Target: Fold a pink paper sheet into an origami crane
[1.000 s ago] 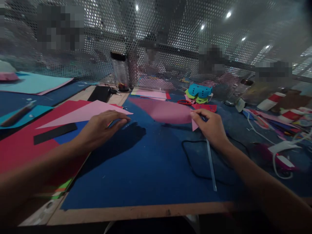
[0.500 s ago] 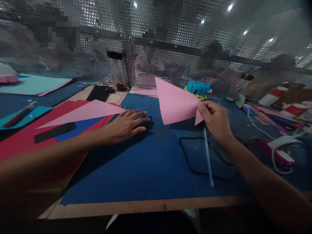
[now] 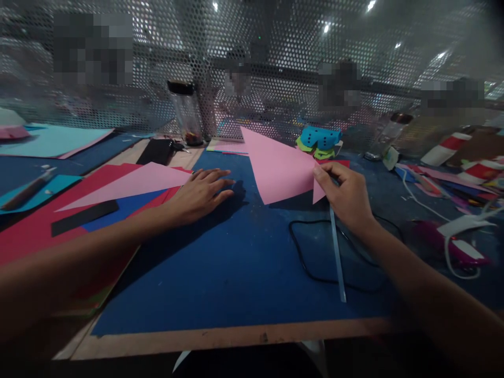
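Note:
Between thumb and fingers, my right hand [image 3: 343,191] pinches the right edge of a pink paper sheet [image 3: 275,170], which is curled and raised over the blue table mat [image 3: 220,278]. My left hand [image 3: 207,190] is open, palm down, fingers spread, at the edge of the paper pile. Close by it lies a pink paper triangle [image 3: 129,185] on red sheets [image 3: 23,236], with a black strip [image 3: 84,217] and blue paper [image 3: 129,207]. Below my right hand, a clear glue stick [image 3: 337,257] lies across a black cable [image 3: 301,257].
A purple glue gun [image 3: 449,244] with a white cable sits at the right near paper scraps [image 3: 441,184]. At the back stand a glass jar [image 3: 186,113], a black phone-like object [image 3: 155,152] and a blue paper craft [image 3: 321,137]. A perforated metal screen [image 3: 268,84] closes the far side.
My left hand has shifted slightly left. The pink sheet in my right hand has moved a little left too, its far tip most. The right hand keeps its pinch.

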The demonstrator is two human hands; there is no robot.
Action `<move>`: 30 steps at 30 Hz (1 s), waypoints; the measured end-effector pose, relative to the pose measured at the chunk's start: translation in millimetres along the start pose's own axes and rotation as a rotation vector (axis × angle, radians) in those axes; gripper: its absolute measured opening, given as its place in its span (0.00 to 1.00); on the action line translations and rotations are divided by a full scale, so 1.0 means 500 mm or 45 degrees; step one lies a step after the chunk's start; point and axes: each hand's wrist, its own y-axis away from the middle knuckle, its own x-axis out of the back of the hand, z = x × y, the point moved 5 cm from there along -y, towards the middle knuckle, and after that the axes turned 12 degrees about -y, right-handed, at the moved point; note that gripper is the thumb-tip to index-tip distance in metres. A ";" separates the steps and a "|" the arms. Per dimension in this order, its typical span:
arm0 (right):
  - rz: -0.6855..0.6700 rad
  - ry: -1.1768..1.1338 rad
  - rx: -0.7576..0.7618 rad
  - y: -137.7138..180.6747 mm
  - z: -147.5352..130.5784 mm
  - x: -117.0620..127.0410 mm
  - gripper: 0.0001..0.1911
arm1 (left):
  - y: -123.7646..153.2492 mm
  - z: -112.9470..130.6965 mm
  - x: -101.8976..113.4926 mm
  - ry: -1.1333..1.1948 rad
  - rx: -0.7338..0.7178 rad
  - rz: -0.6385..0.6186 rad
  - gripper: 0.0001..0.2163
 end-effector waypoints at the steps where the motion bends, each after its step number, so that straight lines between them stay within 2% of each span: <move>1: -0.001 0.008 -0.003 0.000 0.000 0.000 0.16 | 0.010 -0.003 0.007 0.036 -0.016 0.023 0.25; 6: 0.002 0.020 -0.017 0.000 -0.001 0.001 0.16 | 0.074 0.000 0.040 0.150 -0.079 0.091 0.18; 10: -0.005 0.020 -0.018 0.000 -0.004 -0.002 0.16 | 0.100 0.019 0.042 0.161 -0.112 0.047 0.19; 16: -0.014 0.014 -0.014 0.001 -0.004 -0.003 0.15 | 0.100 0.019 0.018 0.056 -0.125 -0.055 0.22; 21: -0.015 0.019 -0.006 0.001 -0.004 -0.003 0.15 | 0.101 0.007 0.021 0.034 -0.058 -0.022 0.25; 27: -0.009 0.023 -0.013 0.000 -0.008 -0.004 0.14 | 0.101 0.015 0.007 -0.002 -0.117 -0.105 0.24; 30: -0.019 0.016 -0.010 0.000 -0.007 -0.005 0.14 | 0.100 0.009 0.002 -0.028 -0.064 -0.100 0.26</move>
